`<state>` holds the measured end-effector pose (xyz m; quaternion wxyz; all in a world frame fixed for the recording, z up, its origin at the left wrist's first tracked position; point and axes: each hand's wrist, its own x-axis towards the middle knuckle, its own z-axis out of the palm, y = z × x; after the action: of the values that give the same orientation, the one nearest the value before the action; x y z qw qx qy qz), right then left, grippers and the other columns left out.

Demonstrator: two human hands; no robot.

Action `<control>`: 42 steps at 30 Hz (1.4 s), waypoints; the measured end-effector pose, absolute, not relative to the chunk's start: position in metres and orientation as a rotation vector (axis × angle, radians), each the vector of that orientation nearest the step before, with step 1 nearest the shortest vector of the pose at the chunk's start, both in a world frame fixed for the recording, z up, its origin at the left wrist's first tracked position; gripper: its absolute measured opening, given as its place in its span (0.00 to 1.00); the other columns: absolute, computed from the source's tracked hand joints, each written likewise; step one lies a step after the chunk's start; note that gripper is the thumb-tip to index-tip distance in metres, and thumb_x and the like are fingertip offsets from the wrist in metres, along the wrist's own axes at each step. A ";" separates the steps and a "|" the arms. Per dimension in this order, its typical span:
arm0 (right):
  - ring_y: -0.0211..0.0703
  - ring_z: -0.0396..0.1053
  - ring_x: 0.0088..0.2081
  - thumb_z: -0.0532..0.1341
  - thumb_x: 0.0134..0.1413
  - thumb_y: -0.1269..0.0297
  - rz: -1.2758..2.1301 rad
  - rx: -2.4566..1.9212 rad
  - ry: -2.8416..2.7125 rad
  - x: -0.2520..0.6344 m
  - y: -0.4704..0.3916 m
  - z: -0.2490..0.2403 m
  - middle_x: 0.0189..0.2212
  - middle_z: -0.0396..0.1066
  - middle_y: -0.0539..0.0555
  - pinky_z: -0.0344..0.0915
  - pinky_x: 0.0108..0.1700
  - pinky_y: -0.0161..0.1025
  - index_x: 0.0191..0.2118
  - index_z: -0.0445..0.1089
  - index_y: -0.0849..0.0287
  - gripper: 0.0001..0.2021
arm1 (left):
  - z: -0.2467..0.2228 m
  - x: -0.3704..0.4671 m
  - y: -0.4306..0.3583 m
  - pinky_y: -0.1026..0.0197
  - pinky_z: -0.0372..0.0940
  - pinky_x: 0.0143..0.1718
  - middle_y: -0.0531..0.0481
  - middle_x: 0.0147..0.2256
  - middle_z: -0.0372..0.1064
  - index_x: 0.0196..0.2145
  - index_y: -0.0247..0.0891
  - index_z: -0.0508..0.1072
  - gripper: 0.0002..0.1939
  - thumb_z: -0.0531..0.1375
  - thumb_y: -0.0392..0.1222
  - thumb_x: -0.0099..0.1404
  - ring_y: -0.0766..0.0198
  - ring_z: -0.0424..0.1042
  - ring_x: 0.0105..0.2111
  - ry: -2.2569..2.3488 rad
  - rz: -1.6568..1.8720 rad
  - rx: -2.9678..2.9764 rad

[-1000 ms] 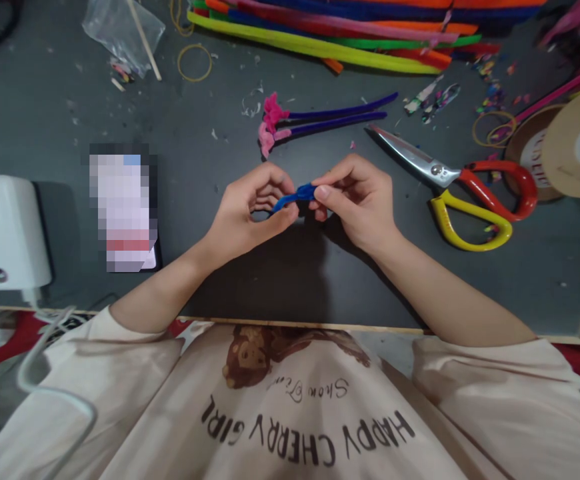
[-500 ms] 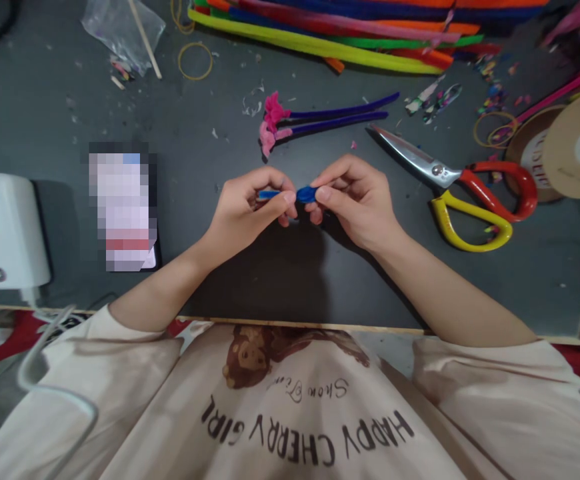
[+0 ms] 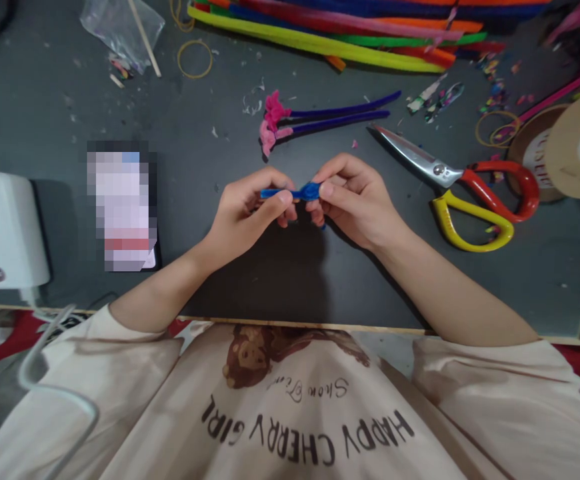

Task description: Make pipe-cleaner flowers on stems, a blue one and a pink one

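My pale shirt (image 3: 295, 413), its print upside down to me, runs off the bottom of my view. A white cable (image 3: 70, 393) loops over it on the left, its lower end cut off.

Above the table (image 3: 250, 280), just past its near edge, both my hands are closed in pinches on one blue pipe cleaner (image 3: 310, 192). My left hand (image 3: 247, 207) grips its straight part between thumb and finger; my right hand (image 3: 357, 200) pinches its folded, bunched part. My fingertips hide some of the fold, and a bit of blue peeks out below my right fingers; I can't tell how it joins.

To the left lie a phone (image 3: 125, 200), its screen blurred into blocks, and a white box (image 3: 7, 227) cut off by the edge. To the right are scissors (image 3: 453, 175) with one red and one yellow handle, near a spool (image 3: 563, 150).

Beyond my hands lie two pink flowers (image 3: 274, 113) on purple stems. Farther off, a clear bag (image 3: 107, 30) lies under a thin stick (image 3: 145, 40); I can't make out its contents. Beside it, a bundle of coloured pipe cleaners (image 3: 320, 45) runs past the top.
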<state>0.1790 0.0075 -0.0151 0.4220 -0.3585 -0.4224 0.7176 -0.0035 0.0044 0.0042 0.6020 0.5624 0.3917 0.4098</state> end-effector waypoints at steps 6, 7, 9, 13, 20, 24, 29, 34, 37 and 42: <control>0.28 0.68 0.20 0.70 0.42 0.47 1.735 -0.954 -1.055 0.178 0.008 -0.015 0.22 0.71 0.42 0.67 0.22 0.27 0.33 0.67 0.55 0.20 | -0.007 -0.005 0.003 0.67 0.62 0.19 0.53 0.20 0.67 0.26 0.37 0.74 0.19 0.58 0.54 0.66 0.72 0.66 0.19 0.880 1.072 1.241; 0.28 0.68 0.20 0.71 0.42 0.47 1.726 -0.949 -1.054 0.177 0.008 -0.016 0.21 0.71 0.41 0.67 0.22 0.27 0.33 0.67 0.55 0.20 | -0.008 -0.005 0.003 0.68 0.62 0.18 0.53 0.19 0.67 0.25 0.37 0.75 0.19 0.58 0.53 0.66 0.72 0.65 0.18 0.874 1.083 1.222; 0.28 0.68 0.20 0.71 0.43 0.48 1.709 -0.936 -1.053 0.177 0.009 -0.017 0.21 0.71 0.41 0.67 0.22 0.27 0.33 0.67 0.55 0.19 | -0.009 -0.005 0.005 0.67 0.60 0.17 0.53 0.18 0.66 0.24 0.37 0.75 0.18 0.59 0.51 0.66 0.72 0.64 0.17 0.871 1.082 1.183; 0.28 0.68 0.20 0.70 0.44 0.48 1.680 -0.940 -1.082 0.178 0.009 -0.019 0.22 0.70 0.42 0.67 0.23 0.27 0.34 0.67 0.56 0.19 | -0.009 -0.005 0.007 0.66 0.57 0.15 0.53 0.17 0.65 0.23 0.38 0.75 0.17 0.63 0.52 0.62 0.71 0.62 0.16 0.886 1.076 1.096; 0.29 0.68 0.22 0.69 0.45 0.45 1.695 -0.946 -1.095 0.180 0.009 -0.022 0.22 0.69 0.41 0.68 0.24 0.28 0.35 0.66 0.54 0.20 | -0.005 -0.007 0.004 0.66 0.56 0.16 0.54 0.16 0.63 0.22 0.39 0.73 0.21 0.61 0.58 0.62 0.72 0.61 0.15 0.903 0.991 1.148; 0.28 0.68 0.22 0.68 0.47 0.48 1.707 -0.924 -1.085 0.181 0.010 -0.021 0.23 0.69 0.42 0.67 0.23 0.27 0.35 0.65 0.55 0.19 | -0.001 -0.008 0.001 0.68 0.57 0.16 0.54 0.17 0.63 0.23 0.38 0.72 0.21 0.58 0.56 0.66 0.73 0.61 0.15 0.883 0.968 1.250; 0.28 0.68 0.21 0.70 0.46 0.50 1.729 -0.898 -1.031 0.180 0.010 -0.019 0.22 0.69 0.41 0.67 0.23 0.26 0.34 0.65 0.56 0.18 | 0.004 -0.007 0.001 0.67 0.56 0.16 0.55 0.17 0.63 0.22 0.37 0.70 0.23 0.56 0.58 0.66 0.73 0.59 0.15 0.999 1.000 1.387; 0.28 0.68 0.21 0.70 0.47 0.52 1.743 -0.887 -1.034 0.178 0.009 -0.019 0.22 0.70 0.42 0.66 0.23 0.27 0.34 0.67 0.56 0.16 | 0.006 -0.008 0.002 0.66 0.56 0.20 0.55 0.20 0.63 0.25 0.39 0.70 0.19 0.59 0.56 0.64 0.73 0.59 0.19 1.150 1.051 1.656; 0.27 0.68 0.20 0.70 0.47 0.53 1.747 -0.890 -1.025 0.178 0.009 -0.019 0.22 0.70 0.41 0.66 0.22 0.26 0.34 0.67 0.56 0.16 | 0.003 -0.010 0.001 0.65 0.57 0.22 0.55 0.20 0.63 0.24 0.38 0.69 0.19 0.56 0.54 0.67 0.73 0.60 0.19 1.154 1.054 1.692; 0.26 0.68 0.20 0.70 0.47 0.53 1.729 -0.883 -1.003 0.177 0.009 -0.016 0.22 0.70 0.41 0.65 0.21 0.24 0.33 0.66 0.57 0.16 | 0.002 -0.010 0.001 0.67 0.56 0.20 0.56 0.19 0.64 0.25 0.38 0.70 0.17 0.55 0.47 0.69 0.75 0.59 0.16 1.005 1.090 1.722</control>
<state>0.1767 0.0087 -0.0155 0.4601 -0.3586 -0.4076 0.7026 -0.0098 0.0012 0.0018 0.4212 0.6874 0.4011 0.4350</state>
